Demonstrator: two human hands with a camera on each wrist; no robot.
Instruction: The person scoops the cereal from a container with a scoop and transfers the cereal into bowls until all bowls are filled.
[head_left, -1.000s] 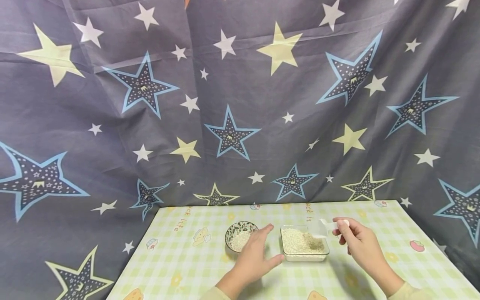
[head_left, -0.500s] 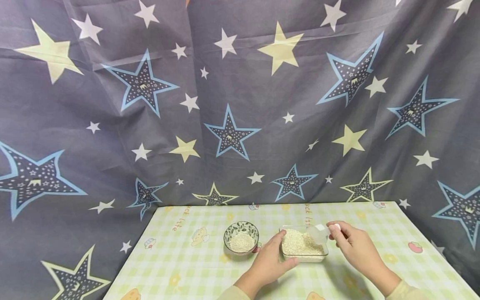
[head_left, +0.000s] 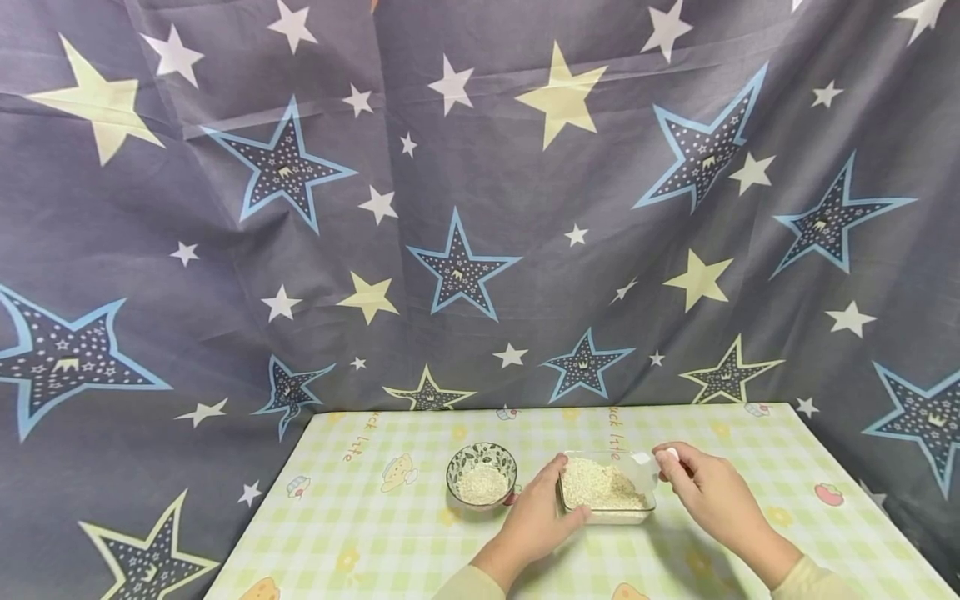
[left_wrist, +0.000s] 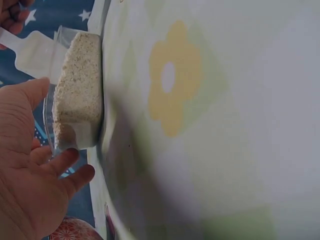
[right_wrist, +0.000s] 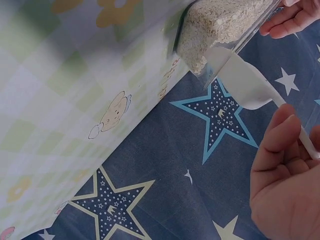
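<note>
A rectangular glass container (head_left: 622, 517) holds pale flaky grain that looks like oats (head_left: 596, 483), with a hollow toward its right side. My left hand (head_left: 536, 517) holds the container's left end, thumb at the front corner and fingers along the far left side. My right hand (head_left: 708, 487) grips the handle of a white plastic scoop (right_wrist: 245, 82) between thumb and curled fingers. The scoop's head dips inside the container's right end, against the wall, and looks translucent in the head view. In the left wrist view, the scoop (left_wrist: 37, 55) shows beyond my left thumb.
To the left of the container stands a patterned bowl (head_left: 482, 454) with some of the same flakes inside. Both rest on a table with a green checked cloth (head_left: 360, 517). A dark star-print curtain (head_left: 480, 183) hangs behind the table's far edge.
My left hand has moved right, from beside the bowl to the container's left end. The right hand has shifted slightly left, lowering the scoop into the container.
</note>
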